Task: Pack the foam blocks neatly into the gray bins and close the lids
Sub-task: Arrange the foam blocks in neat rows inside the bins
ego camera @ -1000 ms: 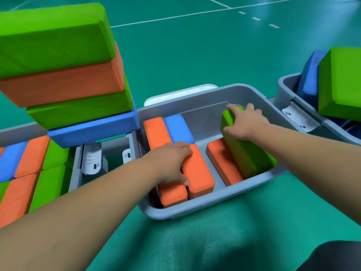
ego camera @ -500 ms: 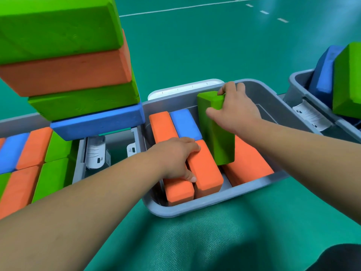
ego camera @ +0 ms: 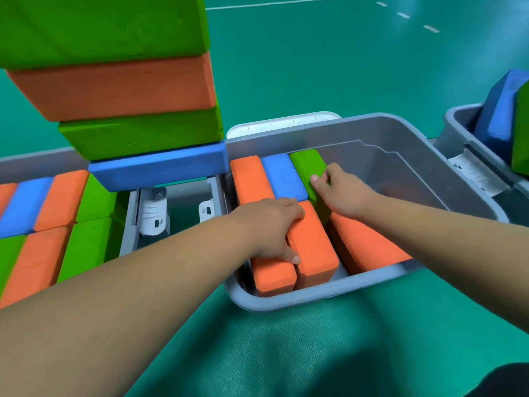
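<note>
The open gray bin sits in the middle. Its back row holds an orange block, a blue block and a green block side by side. My right hand pinches the green block, thumb on top and fingers down its right side. Two orange blocks stand on edge in the front row. My left hand presses on them, with the thumb at the gap between them. Another orange block lies tilted at the front right.
A bin packed with orange, blue and green blocks stands at the left. A tall stack of blocks rises above it, close to my left arm. A white lid lies behind the middle bin. A third bin stands at the right.
My right hand has carried the green block from the bin's right side to the back row beside the blue block and lowered it there. My left hand has stayed on the orange blocks.
</note>
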Action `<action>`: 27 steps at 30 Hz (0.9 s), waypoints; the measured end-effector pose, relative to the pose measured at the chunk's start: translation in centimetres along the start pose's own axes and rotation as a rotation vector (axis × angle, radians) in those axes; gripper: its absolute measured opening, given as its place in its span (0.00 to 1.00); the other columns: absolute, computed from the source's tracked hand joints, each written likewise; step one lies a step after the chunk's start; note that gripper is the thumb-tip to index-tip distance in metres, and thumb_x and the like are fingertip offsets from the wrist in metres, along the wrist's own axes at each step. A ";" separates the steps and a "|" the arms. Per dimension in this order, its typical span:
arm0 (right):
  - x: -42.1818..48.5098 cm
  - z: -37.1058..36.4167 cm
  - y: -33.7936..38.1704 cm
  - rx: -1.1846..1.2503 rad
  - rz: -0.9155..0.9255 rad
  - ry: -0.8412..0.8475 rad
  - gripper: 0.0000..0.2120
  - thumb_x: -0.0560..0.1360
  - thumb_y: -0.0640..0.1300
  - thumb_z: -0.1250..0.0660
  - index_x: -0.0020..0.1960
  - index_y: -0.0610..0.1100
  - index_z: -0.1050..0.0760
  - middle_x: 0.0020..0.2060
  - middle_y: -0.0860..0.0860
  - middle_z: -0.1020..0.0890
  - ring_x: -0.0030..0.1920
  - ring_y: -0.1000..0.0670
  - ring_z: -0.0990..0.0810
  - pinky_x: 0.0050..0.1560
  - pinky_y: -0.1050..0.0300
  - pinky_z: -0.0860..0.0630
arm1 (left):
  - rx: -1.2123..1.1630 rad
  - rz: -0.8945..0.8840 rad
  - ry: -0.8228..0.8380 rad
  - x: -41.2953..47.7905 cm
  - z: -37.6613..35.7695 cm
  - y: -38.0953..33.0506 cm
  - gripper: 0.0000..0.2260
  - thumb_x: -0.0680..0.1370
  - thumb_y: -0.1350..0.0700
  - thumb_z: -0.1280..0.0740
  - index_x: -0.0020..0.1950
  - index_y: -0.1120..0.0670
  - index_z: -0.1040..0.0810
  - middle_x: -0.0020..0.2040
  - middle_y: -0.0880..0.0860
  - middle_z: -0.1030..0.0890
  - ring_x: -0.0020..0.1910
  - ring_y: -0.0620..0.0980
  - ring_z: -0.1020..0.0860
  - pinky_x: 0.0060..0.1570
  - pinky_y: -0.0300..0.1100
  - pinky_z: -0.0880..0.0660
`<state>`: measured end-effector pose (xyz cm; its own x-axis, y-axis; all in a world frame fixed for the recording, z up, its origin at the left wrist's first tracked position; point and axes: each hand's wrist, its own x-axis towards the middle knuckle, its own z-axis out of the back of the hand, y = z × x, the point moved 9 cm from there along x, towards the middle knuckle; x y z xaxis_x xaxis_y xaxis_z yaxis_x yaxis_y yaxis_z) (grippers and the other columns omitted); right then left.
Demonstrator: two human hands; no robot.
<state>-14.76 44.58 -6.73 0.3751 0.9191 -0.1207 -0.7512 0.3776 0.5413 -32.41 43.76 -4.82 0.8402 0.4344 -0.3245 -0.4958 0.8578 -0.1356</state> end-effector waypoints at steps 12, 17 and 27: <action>1.2 2.4 -0.5 0.214 -0.018 0.114 0.16 0.86 0.54 0.43 0.51 0.52 0.17 0.47 0.49 0.19 0.47 0.49 0.24 0.44 0.54 0.26 | 0.017 0.002 -0.046 0.0 0.5 -0.6 0.39 0.72 0.32 0.27 0.77 0.48 0.32 0.77 0.53 0.35 0.73 0.58 0.33 0.70 0.55 0.30; 0.8 1.6 -1.7 0.335 -0.036 0.216 0.12 0.82 0.49 0.35 0.60 0.64 0.21 0.61 0.52 0.20 0.54 0.51 0.22 0.50 0.45 0.17 | -0.065 0.031 -0.157 1.2 1.8 -0.6 0.23 0.79 0.36 0.32 0.68 0.48 0.23 0.73 0.53 0.31 0.71 0.57 0.32 0.70 0.53 0.31; 1.2 0.7 -2.9 0.494 -0.059 0.209 0.16 0.81 0.54 0.31 0.67 0.56 0.30 0.63 0.56 0.20 0.57 0.45 0.17 0.52 0.38 0.16 | -0.033 0.076 -0.227 4.1 1.9 -0.4 0.32 0.81 0.37 0.36 0.81 0.49 0.35 0.82 0.50 0.36 0.75 0.57 0.34 0.75 0.52 0.34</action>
<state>-11.74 44.51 -7.88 0.2546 0.9199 -0.2983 -0.3684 0.3774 0.8496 -28.42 45.73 -4.33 0.8260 0.5515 -0.1163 -0.5635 0.8123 -0.1504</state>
